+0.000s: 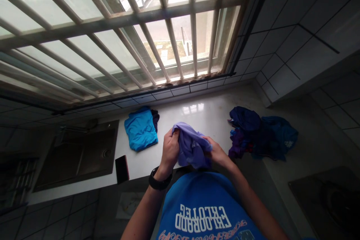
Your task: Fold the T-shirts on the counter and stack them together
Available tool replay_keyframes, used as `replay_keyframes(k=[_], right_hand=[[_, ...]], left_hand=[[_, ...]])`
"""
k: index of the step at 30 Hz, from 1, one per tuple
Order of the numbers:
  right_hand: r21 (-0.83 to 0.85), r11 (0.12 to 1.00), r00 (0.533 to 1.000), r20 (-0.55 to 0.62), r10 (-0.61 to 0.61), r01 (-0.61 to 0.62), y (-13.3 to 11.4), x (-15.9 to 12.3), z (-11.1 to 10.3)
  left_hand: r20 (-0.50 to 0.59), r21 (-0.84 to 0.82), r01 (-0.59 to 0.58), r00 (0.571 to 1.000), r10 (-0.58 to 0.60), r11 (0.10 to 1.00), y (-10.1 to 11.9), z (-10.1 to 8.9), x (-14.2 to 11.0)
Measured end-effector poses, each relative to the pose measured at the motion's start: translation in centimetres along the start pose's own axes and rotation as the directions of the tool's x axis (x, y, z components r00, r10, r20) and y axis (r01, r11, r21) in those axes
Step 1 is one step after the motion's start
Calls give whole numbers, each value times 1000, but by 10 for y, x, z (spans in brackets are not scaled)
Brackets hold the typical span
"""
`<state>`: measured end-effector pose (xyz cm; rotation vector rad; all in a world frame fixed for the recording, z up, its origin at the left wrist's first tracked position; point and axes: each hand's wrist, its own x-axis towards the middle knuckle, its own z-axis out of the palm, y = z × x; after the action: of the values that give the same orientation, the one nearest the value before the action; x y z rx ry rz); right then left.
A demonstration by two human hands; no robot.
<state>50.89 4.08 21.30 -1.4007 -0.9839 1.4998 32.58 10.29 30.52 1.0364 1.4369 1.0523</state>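
Head view: purple cloth [191, 148] at frame centre, bunched, by the near edge of the counter [171, 114]. Left hand [170, 145] grasps its left side; right hand [218, 153] grips its right edge. Judged step: two-handed handling of the cloth, not yet flat. Laying it out would call for both edges held while the middle is straightened. Blue cloth [141, 130], left of centre, looks folded; crumpled clothes [253, 135] lie at right.

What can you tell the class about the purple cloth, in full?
The purple cloth is soft-looking fabric, bunched and creased in loose folds. The left grip holds its left side, the right grip its right. It appears near the front edge of the pale counter; whether it touches the counter is unclear.
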Motion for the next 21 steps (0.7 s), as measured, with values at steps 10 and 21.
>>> replay_keyframes(k=[10,21], right_hand=[[-395,912,989,-48,-141,111,-22,33,-45],[-358,926,916,-319,-241,119,-71,58,-97]], left_hand=[[-432,20,58,901,-43,998,5,-77,33],[-434,590,-81,807,401,803,-2,-128,41]])
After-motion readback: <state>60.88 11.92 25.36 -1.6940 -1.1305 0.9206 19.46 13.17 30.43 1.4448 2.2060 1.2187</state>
